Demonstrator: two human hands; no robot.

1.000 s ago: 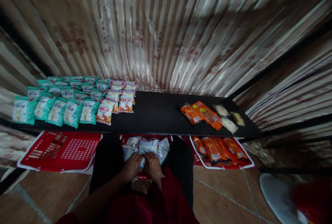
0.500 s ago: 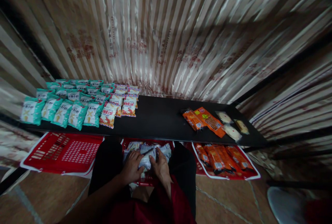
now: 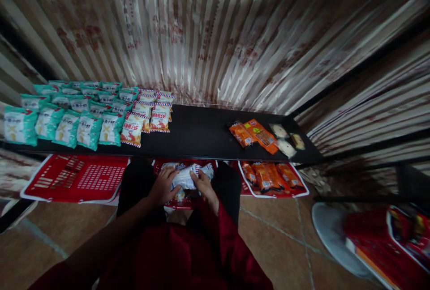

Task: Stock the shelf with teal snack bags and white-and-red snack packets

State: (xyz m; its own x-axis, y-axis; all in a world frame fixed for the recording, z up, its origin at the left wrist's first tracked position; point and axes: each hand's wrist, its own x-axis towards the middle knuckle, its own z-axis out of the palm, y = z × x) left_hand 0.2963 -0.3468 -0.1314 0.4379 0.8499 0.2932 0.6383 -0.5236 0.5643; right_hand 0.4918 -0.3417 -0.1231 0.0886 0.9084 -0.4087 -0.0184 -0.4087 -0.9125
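Note:
My left hand (image 3: 164,186) and my right hand (image 3: 206,189) hold a whitish snack bag (image 3: 184,177) between them, its back side up. My fingers curl over the bag's two ends. Just beneath it, a red basket (image 3: 183,204) sits between my knees, partly under the shelf, with more snack bags in it partly hidden by my hands. On the black shelf (image 3: 195,129) ahead, several white-and-orange snack bags (image 3: 160,116) with striped tops stand in rows. Beside them to the left are rows of teal snack bags (image 3: 67,128).
Orange packets (image 3: 261,136) and small clear-wrapped pieces (image 3: 286,147) lie on the shelf's right part. Below the shelf are a red basket (image 3: 80,198) on the left and another, holding orange packets (image 3: 267,178), on the right. A grey stool (image 3: 332,236) and another red basket (image 3: 379,236) are at far right.
The view has tilted down and turned right, bringing the far-right basket into sight. My hands have lifted the snack bag slightly and turned it more sideways.

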